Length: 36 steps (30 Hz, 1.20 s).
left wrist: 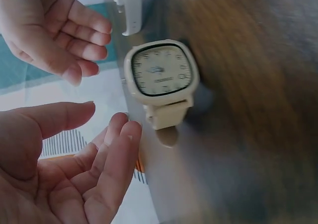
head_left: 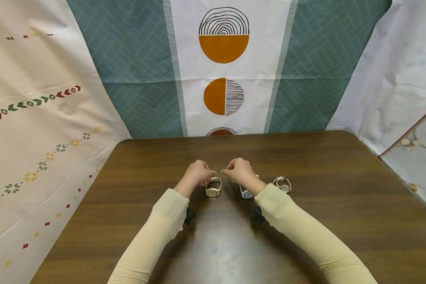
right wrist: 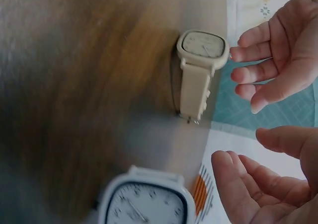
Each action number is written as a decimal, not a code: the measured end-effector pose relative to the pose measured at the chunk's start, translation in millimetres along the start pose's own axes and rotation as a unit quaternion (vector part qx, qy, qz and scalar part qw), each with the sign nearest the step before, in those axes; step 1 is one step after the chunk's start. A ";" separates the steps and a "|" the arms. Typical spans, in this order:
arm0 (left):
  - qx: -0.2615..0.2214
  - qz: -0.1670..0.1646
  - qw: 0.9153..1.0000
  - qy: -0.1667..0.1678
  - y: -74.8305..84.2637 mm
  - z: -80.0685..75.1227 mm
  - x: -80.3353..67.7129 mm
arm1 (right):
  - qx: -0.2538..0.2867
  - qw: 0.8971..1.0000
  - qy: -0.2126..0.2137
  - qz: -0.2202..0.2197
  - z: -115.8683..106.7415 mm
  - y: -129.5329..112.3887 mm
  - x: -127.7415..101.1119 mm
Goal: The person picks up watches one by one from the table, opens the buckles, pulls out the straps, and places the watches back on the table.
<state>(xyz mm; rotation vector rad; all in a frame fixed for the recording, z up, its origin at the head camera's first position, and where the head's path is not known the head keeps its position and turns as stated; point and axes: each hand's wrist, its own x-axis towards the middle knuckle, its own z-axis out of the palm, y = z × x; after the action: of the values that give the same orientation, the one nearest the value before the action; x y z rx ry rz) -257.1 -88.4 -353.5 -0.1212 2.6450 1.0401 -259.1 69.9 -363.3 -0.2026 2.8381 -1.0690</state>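
My left hand [head_left: 198,173] hovers just beside a cream wristwatch [head_left: 213,187], its fingers relaxed around nothing. In the left wrist view, the watch's rounded-square dial [left wrist: 162,71] faces the camera and its strap hangs below. My right hand [head_left: 240,172] is held level with the left, a small gap between their fingertips. A white wristwatch [head_left: 247,194] lies under the right wrist, partly hidden by it. The right wrist view shows that white watch's dial [right wrist: 147,206] close up at the bottom edge, while the thumb and fingers of the right hand [right wrist: 271,184] are apart and hold nothing.
A third wristwatch [head_left: 284,187], pale with a metallic-looking case, lies right of the right forearm. The brown wooden table [head_left: 145,165] ends at the back against a teal and white patterned cloth [head_left: 227,71]. Patterned fabric [head_left: 39,138] hangs along the left side.
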 end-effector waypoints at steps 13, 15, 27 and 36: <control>-0.017 -0.013 1.000 0.019 -13.2 9.3 3.1 | 0.002 0.999 -0.037 0.006 21.0 1.5 -4.7; -0.001 -0.011 1.000 0.021 -14.0 9.1 2.5 | 0.002 0.999 -0.044 0.008 23.2 1.5 -5.1; 0.055 -0.001 0.997 0.048 -18.2 11.1 -2.1 | 0.017 0.998 -0.056 0.009 31.0 8.0 -1.3; 0.059 0.010 0.995 0.078 -25.2 14.6 -2.7 | 0.049 0.997 -0.049 0.018 34.9 9.2 -3.4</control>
<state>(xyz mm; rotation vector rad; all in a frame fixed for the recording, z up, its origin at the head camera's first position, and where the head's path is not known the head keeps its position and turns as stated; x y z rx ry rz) -246.4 -97.0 -379.3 -0.1569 2.8474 0.9114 -251.6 54.7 -395.3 -0.1906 2.6842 -1.1549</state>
